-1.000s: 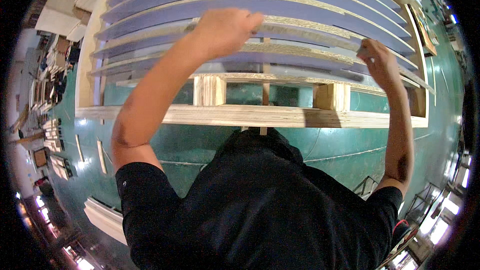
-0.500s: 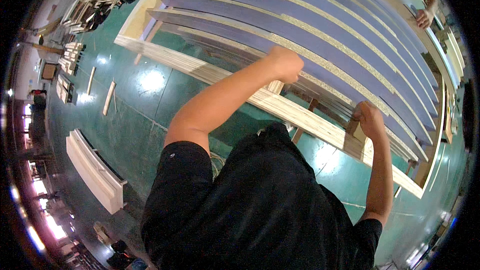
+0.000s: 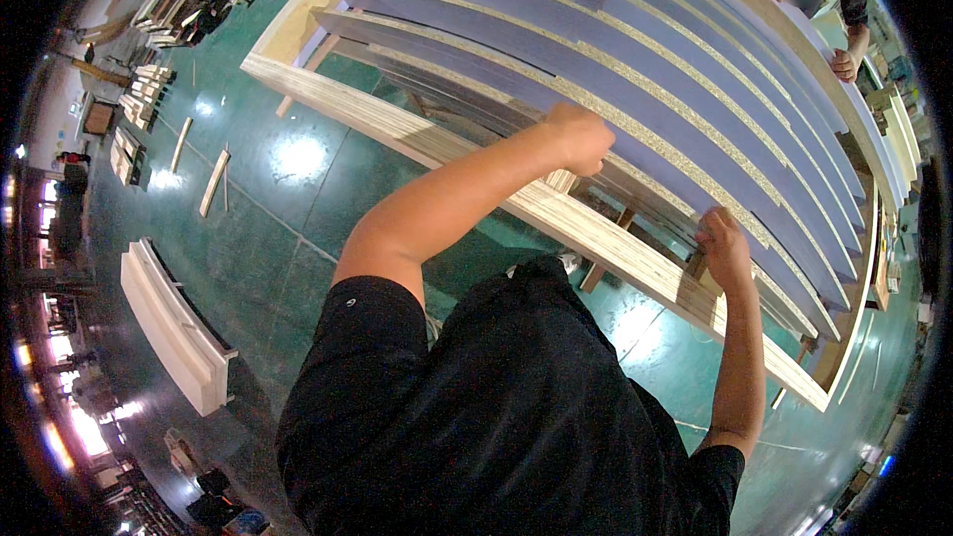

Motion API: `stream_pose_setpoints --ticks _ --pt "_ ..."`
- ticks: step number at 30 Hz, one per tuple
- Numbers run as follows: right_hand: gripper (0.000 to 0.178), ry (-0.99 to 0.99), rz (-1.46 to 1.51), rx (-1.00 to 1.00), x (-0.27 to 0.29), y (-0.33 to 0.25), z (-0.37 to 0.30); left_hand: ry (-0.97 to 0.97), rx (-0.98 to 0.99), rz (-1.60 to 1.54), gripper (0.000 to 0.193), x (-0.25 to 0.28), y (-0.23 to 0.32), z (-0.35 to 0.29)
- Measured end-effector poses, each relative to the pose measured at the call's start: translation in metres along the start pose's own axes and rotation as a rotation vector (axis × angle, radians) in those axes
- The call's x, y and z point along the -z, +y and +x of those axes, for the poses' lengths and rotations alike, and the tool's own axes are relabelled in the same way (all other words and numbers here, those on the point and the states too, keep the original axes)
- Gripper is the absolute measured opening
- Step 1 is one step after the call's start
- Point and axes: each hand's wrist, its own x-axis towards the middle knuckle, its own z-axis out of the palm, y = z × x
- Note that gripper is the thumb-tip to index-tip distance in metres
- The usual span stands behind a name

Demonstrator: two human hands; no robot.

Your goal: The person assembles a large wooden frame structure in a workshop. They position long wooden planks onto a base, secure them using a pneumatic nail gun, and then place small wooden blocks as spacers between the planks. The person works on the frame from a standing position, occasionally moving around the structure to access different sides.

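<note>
A large wooden frame lies before me, holding several long slats (image 3: pixel 685 129) set on edge, with speckled chipboard edges and bluish-grey faces. My left hand (image 3: pixel 581 139) is closed at the top edge of the nearest chipboard slat (image 3: pixel 437 74), around its middle. Farther right, my right hand (image 3: pixel 725 246) has its fingers curled at the same slat. The fingertips of both hands are partly hidden. Between the slats and me runs the frame's pale layered wood rail (image 3: pixel 397 134). A small wood block (image 3: pixel 562 181) shows against the rail's inner side, below my left hand.
Across the frame, a co-worker's hands (image 3: pixel 844 66) rest near the far edge. A stack of pale boards (image 3: pixel 174 328) stands on the green floor (image 3: pixel 268 199) at left. Loose wood strips (image 3: pixel 214 182) and piles of offcuts (image 3: pixel 199 0) lie farther off.
The view has shifted slightly, bringing more of the co-worker into sight. My hands stay closed at the nearest slat, with little change in their grip.
</note>
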Motion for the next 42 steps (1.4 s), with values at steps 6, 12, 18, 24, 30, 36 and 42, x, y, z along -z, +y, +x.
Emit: stream_pose_setpoints --ticks 6,12,18,24,30,36,42 --pt "0.023 -0.026 -0.199 0.059 -0.002 0.0 0.0 0.03 0.019 0.008 0.035 -0.015 0.012 0.003" --pt "0.025 -0.008 -0.185 0.032 -0.007 -0.004 -0.004 0.113 0.02 -0.024 0.028 -0.029 0.013 0.005" --pt "0.032 0.0 -0.006 -0.177 -0.008 -0.004 -0.005 0.111 0.068 -0.016 0.018 -0.023 0.021 0.007" --pt "0.025 0.112 -0.266 0.049 -0.015 0.011 -0.008 0.086 0.13 0.026 0.019 -0.014 0.029 0.012" --pt "0.032 0.036 -0.328 0.011 -0.012 0.009 -0.013 0.153 0.073 0.067 0.024 -0.018 0.028 0.011" --pt "0.049 0.117 -0.413 0.029 -0.024 0.015 -0.02 0.176 0.021 -0.013 0.04 -0.018 0.023 0.0" --pt "0.066 0.432 -0.433 0.001 0.009 -0.003 -0.069 0.514 -0.118 -0.167 0.045 -0.023 0.016 -0.045"
